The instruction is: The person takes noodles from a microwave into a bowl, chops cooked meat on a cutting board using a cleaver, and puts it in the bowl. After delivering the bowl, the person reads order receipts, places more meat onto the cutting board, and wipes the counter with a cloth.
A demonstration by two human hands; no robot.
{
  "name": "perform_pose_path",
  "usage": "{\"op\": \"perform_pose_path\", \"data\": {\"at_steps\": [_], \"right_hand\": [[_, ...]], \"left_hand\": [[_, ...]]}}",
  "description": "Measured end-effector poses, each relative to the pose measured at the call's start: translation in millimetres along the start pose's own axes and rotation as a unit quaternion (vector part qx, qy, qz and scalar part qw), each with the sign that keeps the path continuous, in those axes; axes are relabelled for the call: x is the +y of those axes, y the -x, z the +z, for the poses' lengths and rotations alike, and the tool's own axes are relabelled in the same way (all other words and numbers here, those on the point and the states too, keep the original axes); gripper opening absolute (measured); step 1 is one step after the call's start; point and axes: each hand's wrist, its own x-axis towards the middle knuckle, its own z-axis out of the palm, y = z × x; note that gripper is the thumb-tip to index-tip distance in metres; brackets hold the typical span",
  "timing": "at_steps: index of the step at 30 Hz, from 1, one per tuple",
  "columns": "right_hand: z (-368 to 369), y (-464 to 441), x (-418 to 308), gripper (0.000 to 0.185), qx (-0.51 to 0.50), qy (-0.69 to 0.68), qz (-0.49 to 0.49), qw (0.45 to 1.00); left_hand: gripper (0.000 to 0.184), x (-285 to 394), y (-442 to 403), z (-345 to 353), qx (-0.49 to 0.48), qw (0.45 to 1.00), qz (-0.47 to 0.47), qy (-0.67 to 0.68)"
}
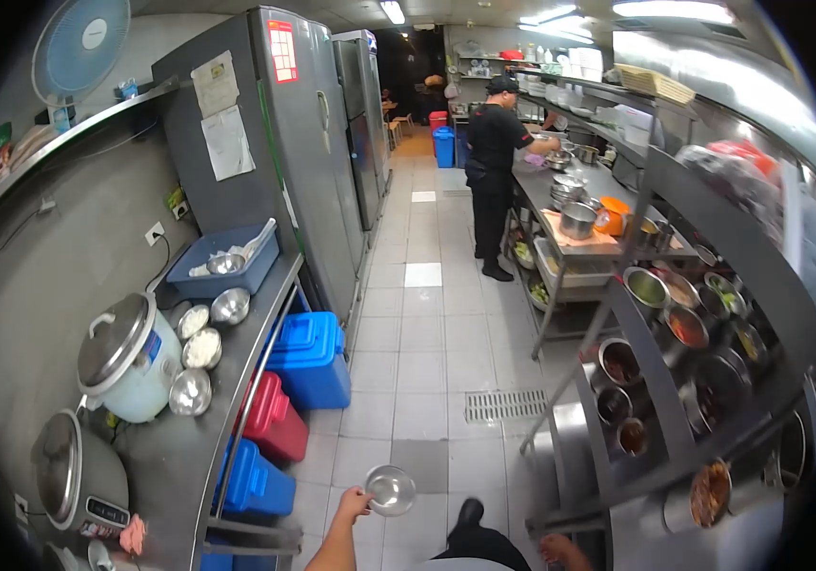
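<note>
My left hand (356, 502) grips the rim of a small round metal bowl (390, 490), held out over the tiled floor. No contents show inside it. At the bottom edge, my right hand (560, 549) hangs low beside the metal rack at my right; it is dark and partly cut off, so its fingers cannot be made out clearly. On the steel counter (175, 457) to my left stand several metal bowls, two of them with white rice (202, 349), and one bare metal bowl (190, 392). Beside them are a large rice cooker (125, 357) and a second cooker (79, 473).
Blue bins (308, 357) and a red bin (275, 419) stand under the left counter edge. A tall grey fridge (303, 162) lies beyond. A co-worker (496, 171) stands at the right-hand worktable. Food pots (686, 325) fill the rack nearby. A drain grate (504, 406) crosses the floor.
</note>
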Motion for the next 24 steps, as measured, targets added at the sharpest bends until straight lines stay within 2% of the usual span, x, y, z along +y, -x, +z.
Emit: {"op": "perform_pose_path", "data": {"at_steps": [2, 4, 5, 6, 8, 9, 11, 14, 16, 19, 24], "right_hand": [[-13, -90, -46, 0.025, -0.08, -0.083, -0.028, 0.993], [-17, -126, -136, 0.033, -0.062, -0.068, -0.037, 0.995], [-36, -144, -201, 0.037, -0.047, -0.089, -0.056, 0.993], [-45, -133, -248, 0.042, -0.033, -0.135, -0.083, 0.987], [-51, -77, -368, 0.052, -0.013, -0.211, -0.157, 0.965], [-74, -163, -399, 0.045, -0.007, -0.119, -0.111, 0.987], [-123, -338, -447, 0.031, -0.022, 0.078, -0.022, 0.996], [-137, -329, -640, 0.04, 0.006, 0.095, -0.093, 0.991], [-141, -349, -749, 0.042, 0.018, 0.111, -0.13, 0.985], [-128, -394, -882, 0.044, -0.022, 0.024, -0.196, 0.98], [-109, -482, -1031, 0.046, -0.037, -0.004, -0.142, 0.989]], "left_hand": [[0.024, 28, -68, 10, -0.007, 1.0, 0.02, 0.011], [0.022, 34, -135, 24, -0.018, 0.997, 0.03, -0.065], [0.022, 67, -190, 34, -0.011, 0.989, 0.012, -0.145], [0.021, 83, -211, 23, -0.01, 0.972, -0.009, -0.236], [0.017, 141, -251, 21, 0.039, 0.99, -0.067, -0.114], [0.017, 177, -277, 22, 0.036, 0.991, -0.06, -0.118], [0.017, 242, -329, 20, 0.053, 0.994, -0.092, 0.007], [0.018, 335, -416, 33, 0.082, 0.992, -0.066, 0.07], [0.018, 387, -482, 48, 0.087, 0.99, -0.063, 0.087], [0.018, 440, -601, 60, 0.039, 0.994, -0.047, 0.094], [0.017, 554, -811, 63, 0.005, 0.997, -0.059, 0.045]]}}
